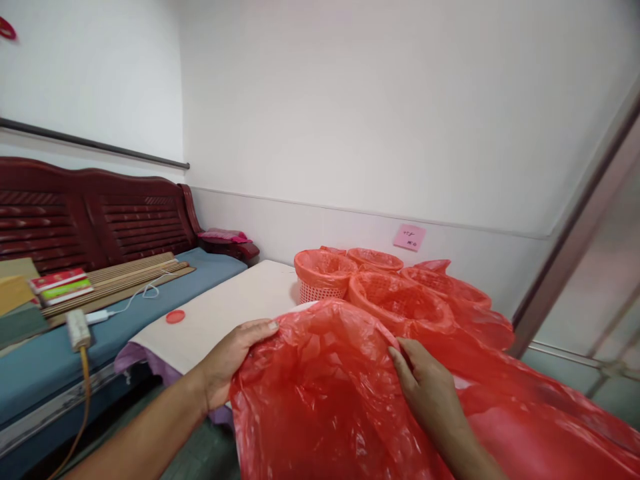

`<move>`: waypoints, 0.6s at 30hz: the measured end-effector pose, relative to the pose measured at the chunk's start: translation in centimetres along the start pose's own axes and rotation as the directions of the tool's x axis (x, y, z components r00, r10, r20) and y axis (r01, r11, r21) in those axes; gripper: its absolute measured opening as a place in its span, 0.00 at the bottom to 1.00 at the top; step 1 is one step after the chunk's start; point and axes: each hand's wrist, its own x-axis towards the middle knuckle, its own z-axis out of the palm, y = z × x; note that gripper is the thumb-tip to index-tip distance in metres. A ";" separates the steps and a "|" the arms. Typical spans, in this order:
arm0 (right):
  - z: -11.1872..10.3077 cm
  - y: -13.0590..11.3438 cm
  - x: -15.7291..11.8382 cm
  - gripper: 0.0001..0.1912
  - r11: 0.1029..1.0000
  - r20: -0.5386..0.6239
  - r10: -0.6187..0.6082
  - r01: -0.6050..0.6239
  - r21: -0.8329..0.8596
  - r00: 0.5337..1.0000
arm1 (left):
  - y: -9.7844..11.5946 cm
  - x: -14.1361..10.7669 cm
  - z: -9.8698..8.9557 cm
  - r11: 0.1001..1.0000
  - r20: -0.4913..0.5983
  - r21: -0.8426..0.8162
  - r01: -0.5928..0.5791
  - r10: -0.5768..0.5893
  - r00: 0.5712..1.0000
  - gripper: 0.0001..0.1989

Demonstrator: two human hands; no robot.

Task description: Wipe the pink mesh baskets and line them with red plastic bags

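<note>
A red plastic bag [320, 400] fills the lower middle of the head view, its mouth spread wide toward me. My left hand [240, 357] grips the bag's left edge, thumb on top along the rim. On the opposite edge, my right hand [425, 373] pinches the film between thumb and fingers. Just beyond the bag stand several plastic baskets lined with red bags, among them a lattice-sided basket [323, 293] and a wider lined basket [400, 303]. Whether anything lies inside the held bag I cannot tell.
More red plastic film [540, 413] spreads over the right side. A pale table [225, 293] carries a small red disc [175, 317]. At left, a wooden bench [140, 220] with a blue cushion holds books [63, 283] and a power strip [78, 330]. A pink note [409, 237] sticks to the wall.
</note>
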 end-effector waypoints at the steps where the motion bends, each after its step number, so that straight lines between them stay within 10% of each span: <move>1: 0.0 0.1 0.0 0.16 1.000 0.003 0.004 -0.004 -0.004 1.000 | 0.0 0.0 -0.4 0.999 -0.020 0.005 -0.033 0.033 0.999 0.11; 9: -0.1 -0.3 0.0 0.14 1.000 -0.023 -0.019 0.019 -0.001 1.000 | -1.1 2.3 -3.0 0.883 -0.154 0.371 -0.288 0.365 0.918 0.09; 18: 0.5 -1.2 0.1 0.14 0.998 -0.017 -0.051 0.050 -0.024 0.999 | 3.9 1.0 -0.8 0.959 0.154 0.271 -0.081 0.040 0.987 0.17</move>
